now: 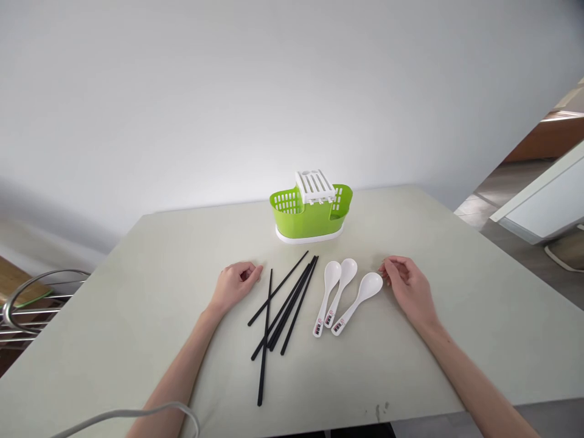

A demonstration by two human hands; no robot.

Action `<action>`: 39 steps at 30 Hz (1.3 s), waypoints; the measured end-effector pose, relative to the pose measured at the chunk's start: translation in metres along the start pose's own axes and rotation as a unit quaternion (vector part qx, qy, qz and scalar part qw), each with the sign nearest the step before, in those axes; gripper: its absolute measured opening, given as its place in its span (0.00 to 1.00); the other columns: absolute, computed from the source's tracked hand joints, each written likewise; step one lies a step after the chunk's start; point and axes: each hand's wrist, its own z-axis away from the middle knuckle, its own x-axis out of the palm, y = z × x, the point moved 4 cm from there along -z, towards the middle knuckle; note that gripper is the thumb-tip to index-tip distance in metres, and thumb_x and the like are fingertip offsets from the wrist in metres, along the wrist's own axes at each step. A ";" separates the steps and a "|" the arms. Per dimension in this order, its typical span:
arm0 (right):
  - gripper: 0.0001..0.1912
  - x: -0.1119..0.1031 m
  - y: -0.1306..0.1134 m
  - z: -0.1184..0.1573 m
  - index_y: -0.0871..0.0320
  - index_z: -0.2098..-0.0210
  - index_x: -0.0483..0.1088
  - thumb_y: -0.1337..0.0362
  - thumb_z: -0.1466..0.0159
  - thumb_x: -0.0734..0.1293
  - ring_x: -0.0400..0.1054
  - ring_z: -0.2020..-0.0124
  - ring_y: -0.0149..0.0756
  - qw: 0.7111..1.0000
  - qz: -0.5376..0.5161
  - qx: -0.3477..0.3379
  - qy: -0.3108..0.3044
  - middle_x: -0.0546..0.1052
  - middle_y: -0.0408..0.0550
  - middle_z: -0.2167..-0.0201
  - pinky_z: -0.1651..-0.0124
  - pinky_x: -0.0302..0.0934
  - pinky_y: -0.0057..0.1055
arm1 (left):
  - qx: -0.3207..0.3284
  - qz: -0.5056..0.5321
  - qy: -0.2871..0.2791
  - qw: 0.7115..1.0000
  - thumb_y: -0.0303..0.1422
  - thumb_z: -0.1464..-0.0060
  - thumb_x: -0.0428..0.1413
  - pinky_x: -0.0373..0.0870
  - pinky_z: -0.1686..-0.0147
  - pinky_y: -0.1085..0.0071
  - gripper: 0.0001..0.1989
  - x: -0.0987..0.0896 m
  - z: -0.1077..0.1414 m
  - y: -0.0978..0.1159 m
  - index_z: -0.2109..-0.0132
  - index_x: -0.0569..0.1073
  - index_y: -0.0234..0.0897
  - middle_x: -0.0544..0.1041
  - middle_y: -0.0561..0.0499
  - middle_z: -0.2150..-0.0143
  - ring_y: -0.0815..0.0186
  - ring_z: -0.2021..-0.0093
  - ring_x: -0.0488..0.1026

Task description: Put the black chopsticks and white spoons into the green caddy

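The desk is set against a wall; at twelve o'clock a basket is placed. Chopsticks and spoons are laid between the hands, left and right, loosely curled, empty.

Counting three white spoons. Counting six black chopsticks, some overlapping. Adding one green basket, including one white slotted rack. Numbering two in bare hands: one left hand, one right hand. Tallying one table, one grey cable.
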 end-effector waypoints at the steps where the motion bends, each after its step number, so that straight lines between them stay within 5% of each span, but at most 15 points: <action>1: 0.18 0.000 0.001 0.000 0.52 0.56 0.74 0.45 0.33 0.69 0.76 0.60 0.44 1.000 0.002 0.001 0.000 0.82 0.50 0.61 0.56 0.69 0.40 | 0.004 -0.002 0.000 1.000 0.49 0.35 0.51 0.60 0.69 0.70 0.24 0.000 0.000 0.001 0.75 0.70 0.40 0.71 0.55 0.76 0.67 0.74 0.63; 11: 0.17 0.001 0.000 -0.001 0.52 0.57 0.74 0.45 0.32 0.68 0.76 0.61 0.44 1.000 -0.001 0.001 -0.005 0.82 0.49 0.63 0.56 0.69 0.40 | 0.024 -0.024 -0.003 0.999 0.48 0.33 0.50 0.61 0.68 0.68 0.23 0.001 0.003 0.004 0.74 0.68 0.40 0.71 0.53 0.75 0.65 0.73 0.64; 18: 0.16 0.001 0.001 -0.001 0.52 0.57 0.74 0.46 0.33 0.69 0.76 0.62 0.43 1.000 -0.002 0.008 -0.002 0.82 0.48 0.63 0.57 0.69 0.39 | 0.127 -0.027 -0.035 0.991 0.46 0.31 0.48 0.63 0.63 0.65 0.27 0.007 0.006 0.014 0.78 0.58 0.40 0.63 0.53 0.78 0.63 0.71 0.62; 39: 0.18 0.001 0.005 -0.002 0.53 0.55 0.74 0.45 0.33 0.69 0.76 0.60 0.42 1.000 0.013 0.013 -0.011 0.82 0.48 0.62 0.55 0.69 0.38 | 0.180 -0.078 -0.066 0.978 0.33 0.43 0.57 0.65 0.59 0.65 0.11 0.009 0.015 0.027 0.73 0.67 0.40 0.70 0.53 0.74 0.64 0.69 0.65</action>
